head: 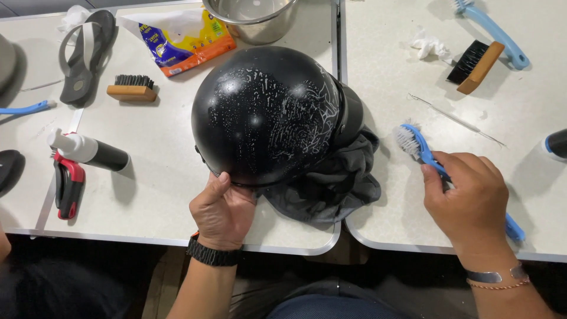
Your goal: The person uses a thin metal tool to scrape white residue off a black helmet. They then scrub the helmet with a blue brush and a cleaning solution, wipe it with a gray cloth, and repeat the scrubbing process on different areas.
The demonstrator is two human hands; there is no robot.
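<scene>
1. A black helmet (pixel 269 115) is seen dome-up on the white table (pixel 171 201), resting partly on a dark grey cloth (pixel 342 177). Its shell is streaked with whitish foam or residue.
2. The left hand (pixel 221 210) is closed on the helmet's near lower rim, the thumb pressed against the shell and the fingers tucked beneath.
3. The right hand (pixel 469 201) is wrapped shut around the handle of a blue brush (pixel 422 147), held just above a second table (pixel 413 88), well clear of the helmet. The white bristles point away from the person.
4. Noted nearby: a steel pot (pixel 254 18) touching or just behind the helmet, a torn detergent pouch (pixel 177 38), a small wooden brush (pixel 131 87), a spray bottle (pixel 88 150), a red-and-black tool (pixel 68 183), a sandal (pixel 85 56), a second wooden brush (pixel 475 65), a long blue brush (pixel 493 29) and a thin metal pick (pixel 455 118).
5. Risk assessment: the helmet is gripped on one side only, on a wet shell; a slip of the hold under brushing pressure is judged possible, with the helmet rolling toward the table edge or the gap between tables.
6. Bunched cloth underneath may let it rock.
7. Stiff bristles could mar the painted web pattern.
</scene>
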